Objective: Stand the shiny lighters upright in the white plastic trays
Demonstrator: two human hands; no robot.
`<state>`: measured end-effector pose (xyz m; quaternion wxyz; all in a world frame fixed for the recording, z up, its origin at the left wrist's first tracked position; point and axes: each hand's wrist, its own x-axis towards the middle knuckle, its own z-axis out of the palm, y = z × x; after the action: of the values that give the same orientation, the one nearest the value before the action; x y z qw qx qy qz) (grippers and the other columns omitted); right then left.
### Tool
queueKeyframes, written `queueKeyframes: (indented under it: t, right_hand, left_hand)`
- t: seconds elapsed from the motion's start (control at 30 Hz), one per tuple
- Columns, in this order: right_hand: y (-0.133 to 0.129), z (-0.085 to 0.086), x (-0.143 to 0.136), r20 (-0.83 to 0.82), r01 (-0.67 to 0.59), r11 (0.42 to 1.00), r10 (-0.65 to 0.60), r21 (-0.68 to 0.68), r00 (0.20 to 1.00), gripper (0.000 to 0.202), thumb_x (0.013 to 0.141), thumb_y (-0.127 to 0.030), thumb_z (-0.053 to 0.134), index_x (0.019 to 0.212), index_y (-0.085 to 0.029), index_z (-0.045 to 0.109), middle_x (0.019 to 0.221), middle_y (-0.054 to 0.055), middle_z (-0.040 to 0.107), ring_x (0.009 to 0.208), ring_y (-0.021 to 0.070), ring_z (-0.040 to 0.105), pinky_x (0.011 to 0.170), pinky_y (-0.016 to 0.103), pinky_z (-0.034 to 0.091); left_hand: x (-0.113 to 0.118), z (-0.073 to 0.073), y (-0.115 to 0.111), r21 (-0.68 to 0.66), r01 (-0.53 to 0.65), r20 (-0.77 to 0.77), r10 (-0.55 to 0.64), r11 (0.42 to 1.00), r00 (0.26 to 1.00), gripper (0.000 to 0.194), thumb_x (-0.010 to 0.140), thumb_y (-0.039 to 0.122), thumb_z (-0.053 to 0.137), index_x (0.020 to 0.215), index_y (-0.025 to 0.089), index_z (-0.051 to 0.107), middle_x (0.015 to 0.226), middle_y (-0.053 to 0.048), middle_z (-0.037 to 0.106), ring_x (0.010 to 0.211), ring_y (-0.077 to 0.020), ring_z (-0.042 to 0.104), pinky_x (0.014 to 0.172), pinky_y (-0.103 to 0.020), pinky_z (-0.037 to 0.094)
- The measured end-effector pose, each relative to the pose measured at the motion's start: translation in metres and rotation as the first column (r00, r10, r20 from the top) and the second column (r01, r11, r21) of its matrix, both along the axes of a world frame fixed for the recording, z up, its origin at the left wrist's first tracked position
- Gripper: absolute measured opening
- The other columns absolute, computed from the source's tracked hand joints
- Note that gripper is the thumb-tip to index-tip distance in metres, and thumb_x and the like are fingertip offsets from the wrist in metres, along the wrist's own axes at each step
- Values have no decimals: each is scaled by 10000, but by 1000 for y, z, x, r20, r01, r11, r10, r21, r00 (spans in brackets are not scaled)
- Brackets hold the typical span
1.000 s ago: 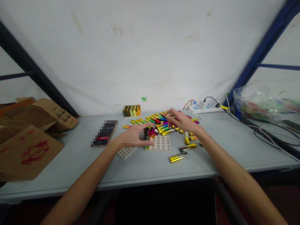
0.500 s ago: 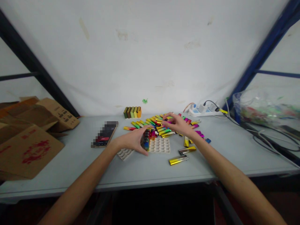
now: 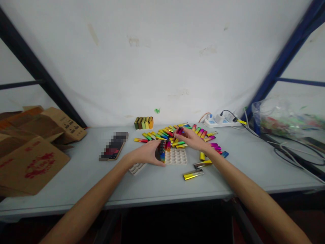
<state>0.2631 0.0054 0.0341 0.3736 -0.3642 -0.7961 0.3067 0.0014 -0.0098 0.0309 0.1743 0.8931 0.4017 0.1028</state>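
Note:
Standing lighters [image 3: 162,151] fill the left end of a white tray with round hollows [image 3: 177,156]. Around that row curves my left hand [image 3: 149,152], thumb at the near side and fingers behind. My right hand [image 3: 188,137] pinches a dark red-purple lighter [image 3: 179,131] above the back of the tray. A red lighter [image 3: 168,145] stands beside the row. Behind and to the right lies a loose spread of shiny coloured lighters [image 3: 203,134]. A second white tray [image 3: 137,168] is partly hidden under my left hand.
A block of upright lighters [image 3: 144,123] stands by the wall. Left are a phone [image 3: 115,146] and cardboard boxes [image 3: 35,162]. A power strip [image 3: 220,120], cables and a plastic bag [image 3: 286,115] are at the right. Two yellow-silver lighters [image 3: 193,174] lie near the front.
My right hand has moved slightly down, and the lighter in it now points upward. My left hand and the tray have shifted a little to the right.

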Motion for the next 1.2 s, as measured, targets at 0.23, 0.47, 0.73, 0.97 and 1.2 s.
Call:
queueKeyframes:
  t: [0.23, 0.47, 0.73, 0.97, 1.2]
  right_hand:
    - [-7, 2, -8, -106, -61, 989, 47, -134, 993, 334, 1014, -534, 485, 1052, -209, 555, 819, -15, 577, 721, 148, 569, 686, 275, 490]
    - [-2, -1, -13, -20, 198, 980, -198, -10, 980, 537, 977, -661, 421, 668, -221, 425, 610, -38, 388, 604, 131, 391, 569, 268, 318]
    - [1, -14, -21, 82, 313, 949, -315, 39, 946, 425, 895, -429, 466, 545, -232, 329, 527, -36, 314, 538, 122, 325, 548, 289, 223]
    - [2, -18, -23, 85, 287, 957, -290, 44, 953, 427, 907, -444, 455, 556, -233, 335, 538, -33, 344, 548, 129, 344, 546, 291, 235]
    - [-5, -7, -20, 2, 242, 969, -243, 47, 970, 395, 978, -589, 495, 849, -216, 517, 723, -30, 523, 675, 153, 484, 636, 275, 387]
  left_hand:
    - [-1, 1, 1, 2, -26, -36, 27, 1000, 999, 846, 566, 627, 895, 1204, 158, 596, 1243, -159, 677, 1154, -389, 644, 966, -440, 512]
    - [-1, -1, 5, -3, -27, -48, 27, 1000, 998, 853, 548, 652, 896, 1186, 170, 601, 1228, -152, 683, 1146, -394, 646, 950, -445, 519]
    - [-2, -1, 4, -5, -10, -25, 10, 1000, 1000, 861, 561, 639, 895, 1217, 176, 586, 1259, -146, 673, 1154, -384, 646, 985, -451, 508]
    - [-2, -2, 5, -30, -15, -29, 14, 999, 999, 913, 566, 640, 894, 1260, 143, 569, 1307, -182, 649, 1201, -397, 624, 1016, -455, 493]
    - [-2, -3, 5, -7, -12, -11, 12, 1000, 1000, 862, 555, 627, 900, 1214, 164, 596, 1252, -158, 677, 1157, -393, 646, 983, -456, 505]
